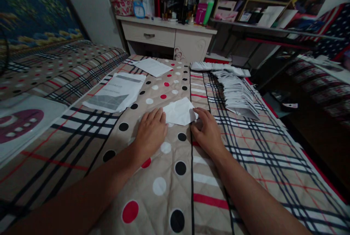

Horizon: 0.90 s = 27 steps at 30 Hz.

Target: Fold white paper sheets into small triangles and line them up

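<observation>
A folded piece of white paper (179, 111), pointed at its far edge, lies on the patterned bedspread between my two hands. My left hand (152, 130) rests palm down at the paper's left edge, its fingers stretched out close together and lying flat. At the opposite edge is my right hand (207, 130). Its index fingertip touches the paper's right corner, and the thumb sits apart, just below the near edge. The undersides of both hands are hidden.
To the right stands a long row of folded white papers (237, 94), with another row (220, 68) behind it. Printed sheets (116, 91) and a white stack (152, 67) lie left. A plastic bag (27, 122) is at far left. A cluttered dresser (149, 34) stands beyond.
</observation>
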Each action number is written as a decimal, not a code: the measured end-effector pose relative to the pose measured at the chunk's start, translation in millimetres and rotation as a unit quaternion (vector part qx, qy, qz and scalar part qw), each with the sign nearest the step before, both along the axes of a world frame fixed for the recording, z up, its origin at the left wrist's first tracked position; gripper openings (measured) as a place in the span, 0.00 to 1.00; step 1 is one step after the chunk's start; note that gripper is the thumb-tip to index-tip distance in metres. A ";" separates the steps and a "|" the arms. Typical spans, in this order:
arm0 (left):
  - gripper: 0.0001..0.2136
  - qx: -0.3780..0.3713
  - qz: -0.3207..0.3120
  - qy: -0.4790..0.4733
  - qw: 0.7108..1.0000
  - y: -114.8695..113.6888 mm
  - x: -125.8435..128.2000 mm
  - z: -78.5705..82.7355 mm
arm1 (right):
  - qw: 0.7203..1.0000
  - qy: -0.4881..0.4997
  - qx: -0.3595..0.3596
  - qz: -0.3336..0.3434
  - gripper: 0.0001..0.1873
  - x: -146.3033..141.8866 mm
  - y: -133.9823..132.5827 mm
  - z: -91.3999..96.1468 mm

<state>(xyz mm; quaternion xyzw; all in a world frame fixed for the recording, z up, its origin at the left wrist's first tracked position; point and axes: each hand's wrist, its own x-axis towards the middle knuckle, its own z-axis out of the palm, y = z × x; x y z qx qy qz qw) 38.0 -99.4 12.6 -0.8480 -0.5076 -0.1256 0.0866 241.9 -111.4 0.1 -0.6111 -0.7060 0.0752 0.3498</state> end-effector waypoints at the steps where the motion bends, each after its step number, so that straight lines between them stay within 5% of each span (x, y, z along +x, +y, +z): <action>1: 0.16 0.006 -0.027 -0.009 1.000 0.7 -0.4 -0.3 | 1.000 0.014 0.003 -0.001 0.29 0.8 1.7 -0.1; 8: 0.17 0.030 -0.120 -0.106 0.987 9.2 -5.9 -5.8 | 0.988 0.142 0.032 0.059 0.26 0.0 1.1 -0.4; 17: 0.14 0.021 -0.201 -0.324 0.924 22.9 -14.8 -14.1 | 0.988 0.092 0.063 0.107 0.29 3.0 -1.6 4.1; 27: 0.08 -0.093 -0.187 -0.284 0.936 9.0 -16.1 -6.5 | 0.975 0.129 -0.022 0.177 0.09 4.1 0.1 2.2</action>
